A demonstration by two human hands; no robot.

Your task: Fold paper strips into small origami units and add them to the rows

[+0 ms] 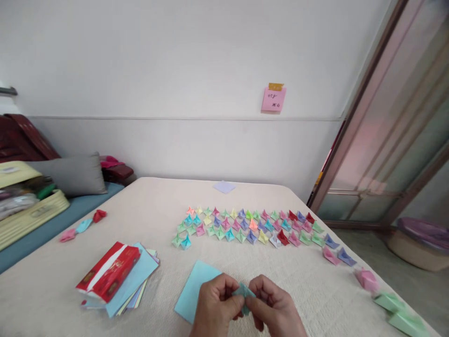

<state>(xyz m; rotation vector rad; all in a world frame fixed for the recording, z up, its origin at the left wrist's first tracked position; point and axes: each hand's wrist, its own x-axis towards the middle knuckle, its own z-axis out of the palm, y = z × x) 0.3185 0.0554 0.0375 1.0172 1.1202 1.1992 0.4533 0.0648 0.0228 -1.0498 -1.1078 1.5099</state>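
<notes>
Between my two hands is a small folded light-blue paper piece (244, 291), low in the head view. The fingers of my left hand (218, 304) pinch its left side, and those of my right hand (271, 302) pinch its right side. Fingertips cover much of the piece, so its full shape is hidden. Partly under my left hand lies a flat light-blue paper sheet (192, 285). Beyond my hands, several rows of small folded paper boats (240, 235) in many colours stand on the pale table cover (168, 199).
A red tissue pack (114, 271) rests on a stack of coloured paper (149, 267) at left. Larger folded pieces, such as a green one (407, 323), line the right edge. Three more, including a cyan one (84, 226), sit at far left. A lilac sheet (224, 186) lies at the back.
</notes>
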